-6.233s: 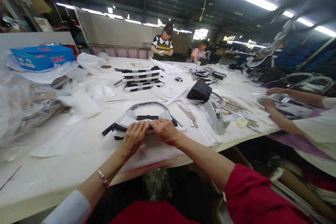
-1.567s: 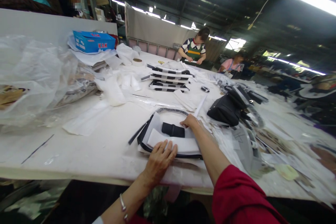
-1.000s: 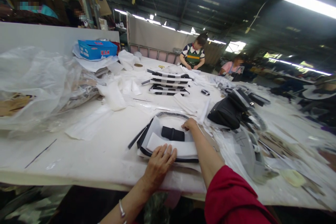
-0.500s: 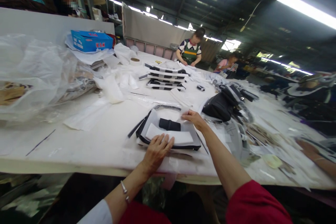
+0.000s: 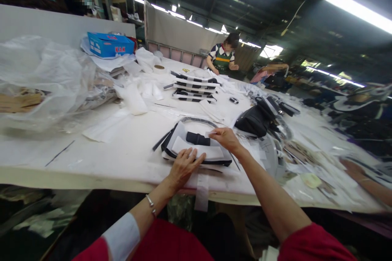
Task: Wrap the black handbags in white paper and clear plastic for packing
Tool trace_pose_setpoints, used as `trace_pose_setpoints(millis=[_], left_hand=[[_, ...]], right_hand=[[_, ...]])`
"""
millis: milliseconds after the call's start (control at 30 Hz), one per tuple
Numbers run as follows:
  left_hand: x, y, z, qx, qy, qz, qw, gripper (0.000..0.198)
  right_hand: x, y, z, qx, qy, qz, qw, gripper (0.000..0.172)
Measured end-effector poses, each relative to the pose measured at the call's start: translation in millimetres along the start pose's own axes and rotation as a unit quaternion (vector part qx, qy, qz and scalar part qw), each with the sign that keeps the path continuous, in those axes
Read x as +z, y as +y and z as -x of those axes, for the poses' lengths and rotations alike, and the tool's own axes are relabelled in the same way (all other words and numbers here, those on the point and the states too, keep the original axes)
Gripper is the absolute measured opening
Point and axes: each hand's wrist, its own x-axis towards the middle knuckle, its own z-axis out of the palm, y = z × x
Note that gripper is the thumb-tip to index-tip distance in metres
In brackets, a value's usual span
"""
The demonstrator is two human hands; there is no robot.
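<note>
A black handbag point(image 5: 227, 163) lies flat on the white table in front of me, its curved handle point(image 5: 196, 119) pointing away. White sheeting covers its face, around a black closure tab point(image 5: 198, 138). Across the lower part runs a folded white padding strip point(image 5: 211, 153). My left hand point(image 5: 185, 166) rests on that strip and the bag's near edge, fingers spread. At the tab's right end, my right hand point(image 5: 226, 138) pinches a small, thin whitish piece, tape or paper; I cannot tell which.
A stack of wrapped bags point(image 5: 196, 87) stands farther back. Black bags point(image 5: 252, 120) lie to the right, clear plastic wrap point(image 5: 45, 73) and a blue box point(image 5: 110, 45) to the left. A translucent strip point(image 5: 202, 191) hangs over the near edge. A co-worker point(image 5: 223, 58) stands across the table.
My right hand has drawn in closer to the black tab with the thin piece. My left hand stays on the padding strip. The view has shifted slightly.
</note>
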Motion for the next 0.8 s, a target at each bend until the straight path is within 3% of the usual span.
trace_pose_setpoints(millis=[167, 367, 567, 800], left_hand=[[0.5, 0, 0, 0.000, 0.002, 0.010, 1.000, 0.044], [1.5, 0, 0, 0.006, 0.010, 0.012, 1.000, 0.043], [-5.9, 2, 1, -0.002, -0.023, 0.035, 0.999, 0.045], [-16.0, 7, -6, -0.027, -0.058, 0.059, 0.996, 0.041]], right_hand=[[3, 5, 39, -0.024, 0.000, 0.024, 0.999, 0.016], [39, 17, 83, -0.119, 0.069, 0.039, 0.990, 0.018], [54, 22, 99, -0.219, 0.133, 0.065, 0.965, 0.021], [64, 18, 108, -0.271, 0.194, 0.129, 0.934, 0.024]])
